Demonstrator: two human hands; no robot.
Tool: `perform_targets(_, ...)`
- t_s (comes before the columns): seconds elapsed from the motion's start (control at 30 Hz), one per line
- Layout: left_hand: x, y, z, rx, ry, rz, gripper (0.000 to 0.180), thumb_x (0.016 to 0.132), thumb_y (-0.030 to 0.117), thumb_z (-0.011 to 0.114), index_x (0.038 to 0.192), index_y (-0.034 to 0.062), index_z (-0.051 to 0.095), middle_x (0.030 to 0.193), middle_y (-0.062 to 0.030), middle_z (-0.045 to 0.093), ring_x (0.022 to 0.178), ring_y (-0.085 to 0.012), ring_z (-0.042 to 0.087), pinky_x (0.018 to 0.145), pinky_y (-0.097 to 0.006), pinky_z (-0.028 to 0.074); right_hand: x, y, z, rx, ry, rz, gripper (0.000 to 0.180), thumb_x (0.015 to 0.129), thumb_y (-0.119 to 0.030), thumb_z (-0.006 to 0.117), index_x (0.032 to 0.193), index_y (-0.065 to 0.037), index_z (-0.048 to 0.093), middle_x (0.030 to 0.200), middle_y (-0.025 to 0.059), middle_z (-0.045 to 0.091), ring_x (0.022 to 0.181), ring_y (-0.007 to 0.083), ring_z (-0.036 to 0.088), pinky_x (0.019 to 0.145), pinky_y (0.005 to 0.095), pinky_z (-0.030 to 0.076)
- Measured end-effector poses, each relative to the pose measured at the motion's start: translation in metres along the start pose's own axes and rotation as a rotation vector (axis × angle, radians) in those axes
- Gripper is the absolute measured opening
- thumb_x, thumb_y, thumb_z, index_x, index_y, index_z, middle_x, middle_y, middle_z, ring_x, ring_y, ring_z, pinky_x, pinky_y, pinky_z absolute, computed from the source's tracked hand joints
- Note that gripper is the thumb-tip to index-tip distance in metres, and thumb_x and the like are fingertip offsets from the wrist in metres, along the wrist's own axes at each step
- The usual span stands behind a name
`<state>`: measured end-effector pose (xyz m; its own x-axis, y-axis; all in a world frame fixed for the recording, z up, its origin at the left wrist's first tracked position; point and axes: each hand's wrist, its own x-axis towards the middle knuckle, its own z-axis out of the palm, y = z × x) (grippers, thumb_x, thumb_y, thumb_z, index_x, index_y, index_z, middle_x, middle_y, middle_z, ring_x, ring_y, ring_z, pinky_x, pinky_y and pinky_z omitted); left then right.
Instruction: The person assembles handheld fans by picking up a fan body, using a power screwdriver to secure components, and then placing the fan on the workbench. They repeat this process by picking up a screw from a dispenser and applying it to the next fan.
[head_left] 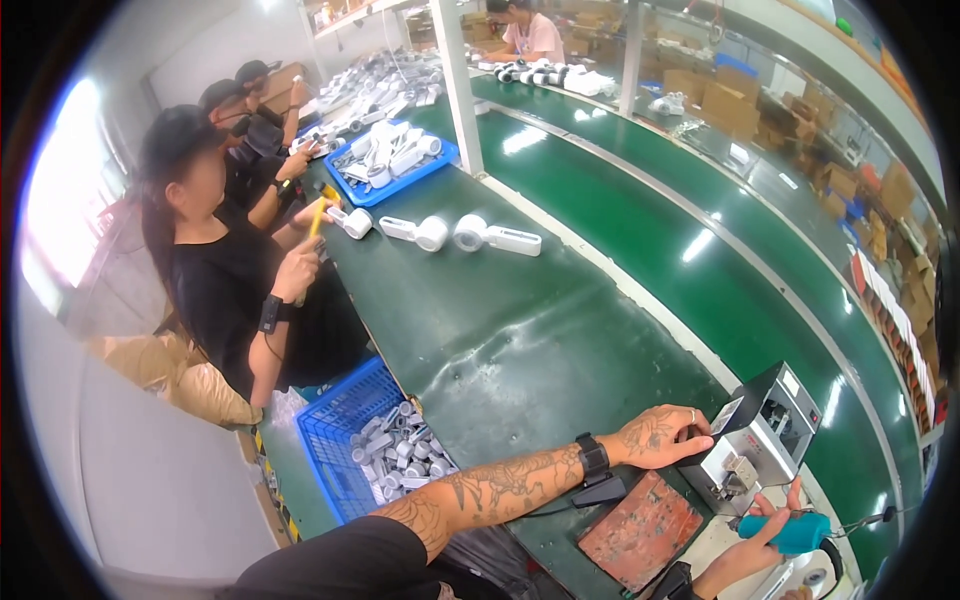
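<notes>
My left hand [660,438] is at the side of a small silver-and-black box machine [745,440], its fingers bent and drawn together. Whether anything small is between the fingertips is hidden. In my right hand [755,548], just in front of the machine, is a teal electric screwdriver [797,533]; some of its fingers point upward. A cord or cable runs from the tool toward the right. Below it, partly hidden, lies a light grey plastic part [770,582]. A worn reddish plate [640,530] rests on the table between my forearms.
Left of my arm stands a blue basket [330,440] of small grey parts. White-grey handheld housings [497,236] lie along the green table [500,330], before a blue tray [440,165]. A co-worker [215,270] at left holds a yellow-handled tool. A green conveyor [640,230] runs at right.
</notes>
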<state>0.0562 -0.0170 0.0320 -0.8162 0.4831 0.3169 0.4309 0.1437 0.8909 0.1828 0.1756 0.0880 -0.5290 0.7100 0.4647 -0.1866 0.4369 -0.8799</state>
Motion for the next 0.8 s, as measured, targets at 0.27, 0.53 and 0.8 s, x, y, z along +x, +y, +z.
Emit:
perform_targets(0.27,0.001,0.001,-0.003,-0.002,0.016,0.027,0.037,0.101,0.039,0.065,0.112,0.0044,0.072,0.091,-0.0121,0.072,0.078,-0.0220,0.068,0.073,-0.037,0.055,0.005,0.015,-0.008,-0.036,-0.049,0.035,0.045,0.110,-0.034,0.051,0.132,0.005,0.058,0.119,0.0104,0.073,0.077,0.0121,0.058,0.065,0.0253,0.046)
perform_targets(0.53,0.000,0.000,-0.001,0.001,0.002,-0.006,0.038,0.101,0.039,0.065,0.112,0.0041,0.072,0.090,-0.0122,0.071,0.079,-0.0224,0.068,0.072,-0.037,0.055,0.005,0.018,-0.010,-0.020,-0.057,0.024,0.043,0.111,-0.032,0.050,0.124,0.009,0.055,0.139,0.0101,0.066,0.077,0.0144,0.060,0.067,0.0269,0.048)
perform_targets(0.8,0.000,0.003,-0.003,0.017,-0.005,-0.013,0.039,0.102,0.041,0.063,0.113,0.0043,0.071,0.091,-0.0123,0.071,0.080,-0.0230,0.068,0.073,-0.037,0.055,0.006,0.022,-0.011,-0.055,-0.063,0.014,0.046,0.111,-0.035,0.050,0.124,0.008,0.057,0.139,0.0082,0.065,0.080,0.0138,0.061,0.068,0.0270,0.047)
